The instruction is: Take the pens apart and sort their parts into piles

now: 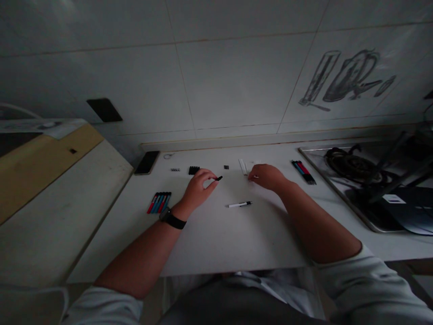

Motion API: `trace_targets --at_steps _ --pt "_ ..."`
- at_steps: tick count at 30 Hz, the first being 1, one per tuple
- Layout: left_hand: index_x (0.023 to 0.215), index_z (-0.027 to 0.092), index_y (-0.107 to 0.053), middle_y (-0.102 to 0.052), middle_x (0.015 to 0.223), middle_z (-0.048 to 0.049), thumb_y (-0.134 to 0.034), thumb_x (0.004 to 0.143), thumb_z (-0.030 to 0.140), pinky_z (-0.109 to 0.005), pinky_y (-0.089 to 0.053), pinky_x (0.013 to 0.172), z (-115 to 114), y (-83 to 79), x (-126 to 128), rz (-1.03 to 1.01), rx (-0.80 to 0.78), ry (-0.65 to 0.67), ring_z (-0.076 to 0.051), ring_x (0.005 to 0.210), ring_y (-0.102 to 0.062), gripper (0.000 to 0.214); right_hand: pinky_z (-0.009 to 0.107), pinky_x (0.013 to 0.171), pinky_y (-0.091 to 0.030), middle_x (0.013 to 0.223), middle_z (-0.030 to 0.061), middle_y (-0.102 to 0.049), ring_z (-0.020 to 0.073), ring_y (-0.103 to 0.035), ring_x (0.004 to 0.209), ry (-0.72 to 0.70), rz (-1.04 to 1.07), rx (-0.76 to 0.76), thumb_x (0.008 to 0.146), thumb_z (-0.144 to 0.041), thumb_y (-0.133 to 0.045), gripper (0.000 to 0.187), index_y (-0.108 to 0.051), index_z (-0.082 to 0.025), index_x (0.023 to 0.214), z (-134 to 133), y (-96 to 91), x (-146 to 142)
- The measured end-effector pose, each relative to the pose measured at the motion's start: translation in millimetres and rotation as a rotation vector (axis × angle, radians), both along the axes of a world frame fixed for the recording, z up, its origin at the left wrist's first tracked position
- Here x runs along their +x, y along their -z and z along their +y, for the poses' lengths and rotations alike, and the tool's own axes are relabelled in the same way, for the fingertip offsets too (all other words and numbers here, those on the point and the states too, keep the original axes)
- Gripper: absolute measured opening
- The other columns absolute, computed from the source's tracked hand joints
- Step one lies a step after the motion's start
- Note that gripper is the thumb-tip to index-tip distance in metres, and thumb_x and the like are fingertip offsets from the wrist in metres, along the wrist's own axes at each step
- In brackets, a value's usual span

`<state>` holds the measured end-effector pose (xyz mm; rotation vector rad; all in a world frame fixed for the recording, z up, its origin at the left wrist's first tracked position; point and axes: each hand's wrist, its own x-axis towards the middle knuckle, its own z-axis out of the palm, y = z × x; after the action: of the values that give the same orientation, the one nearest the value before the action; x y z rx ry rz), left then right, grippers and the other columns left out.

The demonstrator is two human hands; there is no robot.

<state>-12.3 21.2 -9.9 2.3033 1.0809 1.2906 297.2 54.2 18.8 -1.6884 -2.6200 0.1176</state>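
My left hand (199,187), with a black watch on its wrist, pinches a small black piece (219,178) between thumb and finger. Beside it lies a row of black pieces (194,170). My right hand (267,176) is closed over the counter by some thin white tubes (242,166); a small pale bit shows at its fingers, too small to name. Between my hands and nearer to me lies a white pen (239,204) with a black end. A small dark piece (226,167) rests farther back.
Several red and blue pen-like barrels (158,202) lie at left, with small springs (175,169) and a phone (147,162) behind. A bundle of pens (303,172) lies right, beside a gas stove (348,164) and a dark router-like device (402,203). A cabinet (57,194) bounds the left.
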Motion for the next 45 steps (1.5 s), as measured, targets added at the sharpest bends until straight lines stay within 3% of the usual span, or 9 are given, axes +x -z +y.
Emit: trace_targets --at_steps 3,8,15,20,30,37,45 --pt "0.098 0.021 -0.07 -0.066 0.103 -0.0065 -0.068 0.095 0.023 -0.039 -0.054 0.094 -0.4 -0.7 -0.1 0.001 -0.004 -0.004 -0.019 0.101 -0.065 0.005 0.031 0.085 -0.05 0.11 0.0047 -0.077 0.023 -0.07 0.1 -0.103 0.039 -0.031 0.091 -0.021 -0.065 0.021 -0.082 -0.027 0.101 -2.9 -3.1 -2.6" --pt "0.099 0.021 -0.07 -0.066 0.103 -0.0066 -0.068 0.094 0.023 -0.04 -0.054 0.094 0.5 0.0 -0.5 0.009 -0.008 -0.009 -0.02 0.1 -0.065 0.005 0.033 0.085 -0.051 0.114 0.0069 -0.075 0.0247 -0.069 0.101 -0.104 0.129 0.048 0.091 -0.019 -0.066 0.023 -0.082 -0.027 0.106 1.2 2.6 3.1" --pt "0.098 0.02 -0.07 -0.065 0.104 -0.0064 -0.069 0.094 0.022 -0.04 -0.054 0.095 0.4 1.9 -0.4 0.024 -0.019 -0.015 -0.019 0.101 -0.065 0.005 0.032 0.083 -0.049 0.104 0.0085 -0.072 0.0237 -0.068 0.096 -0.221 0.077 0.005 0.09 -0.022 -0.069 0.012 -0.079 -0.023 0.095 1.1 8.2 -2.1" --pt "0.1 0.021 -0.07 -0.065 0.105 -0.0069 -0.069 0.094 0.022 -0.041 -0.054 0.096 0.6 3.0 -1.4 0.052 -0.014 -0.016 -0.02 0.103 -0.065 0.006 0.032 0.086 -0.048 0.102 0.0079 -0.072 0.022 -0.067 0.094 -0.321 0.15 -0.021 0.091 -0.026 -0.069 0.013 -0.078 -0.022 0.099 -2.7 9.9 -9.8" --pt "0.099 0.022 -0.069 -0.069 0.104 -0.0063 -0.068 0.094 0.021 -0.042 -0.054 0.095 -0.8 -0.4 -2.6 0.122 -0.011 -0.05 -0.022 0.101 -0.066 0.005 0.035 0.089 -0.048 0.101 0.0096 -0.073 0.0244 -0.067 0.096 -0.318 0.116 0.058 0.093 -0.017 -0.059 0.016 -0.074 -0.02 0.097 -2.9 11.4 -11.7" --pt "0.097 0.022 -0.069 -0.074 0.097 -0.004 -0.075 0.088 0.018 -0.042 -0.054 0.088 -1.0 -1.7 -3.0 0.173 -0.011 -0.099 -0.022 0.093 -0.067 0.012 0.032 0.087 -0.049 0.102 0.0097 -0.073 0.0226 -0.066 0.095 -0.334 0.496 0.179 0.101 -0.022 -0.05 0.02 -0.07 -0.021 0.104 -17.6 -0.9 -32.5" --pt "0.096 0.022 -0.069 -0.074 0.096 -0.0039 -0.076 0.088 0.02 -0.04 -0.054 0.086 -0.5 -0.4 -3.1 0.178 0.008 -0.076 -0.022 0.092 -0.067 0.011 0.031 0.086 -0.049 0.103 0.0098 -0.072 0.0224 -0.066 0.095 -0.296 0.494 0.193 0.101 -0.021 -0.05 0.021 -0.071 -0.021 0.103 -24.7 -2.7 -39.9"
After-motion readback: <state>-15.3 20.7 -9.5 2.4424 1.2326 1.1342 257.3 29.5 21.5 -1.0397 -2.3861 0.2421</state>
